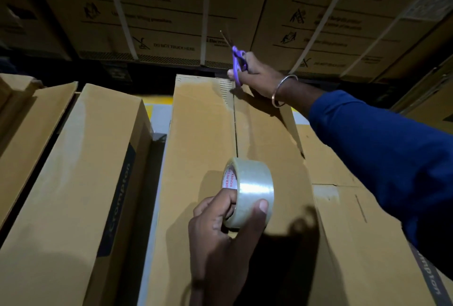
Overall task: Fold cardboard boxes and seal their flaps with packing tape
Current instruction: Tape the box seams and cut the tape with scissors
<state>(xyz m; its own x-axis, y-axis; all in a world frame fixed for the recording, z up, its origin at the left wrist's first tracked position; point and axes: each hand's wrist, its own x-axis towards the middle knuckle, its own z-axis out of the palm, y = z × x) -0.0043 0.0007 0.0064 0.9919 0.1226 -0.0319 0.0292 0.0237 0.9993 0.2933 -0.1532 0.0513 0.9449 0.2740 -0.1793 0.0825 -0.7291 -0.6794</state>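
Two stacked cartons (pixel 159 9) behind, neighbouring box (pixel 73 171) left

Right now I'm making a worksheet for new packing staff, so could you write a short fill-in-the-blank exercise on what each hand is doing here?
1. The left hand holds a roll of clear ____.
2. The right hand grips scissors with ____ handles.
3. The scissors are held over the far end of the middle box, whose two top flaps are ____.
4. On the right wrist sits a metal ____.

Missing words: tape; purple; closed; bangle
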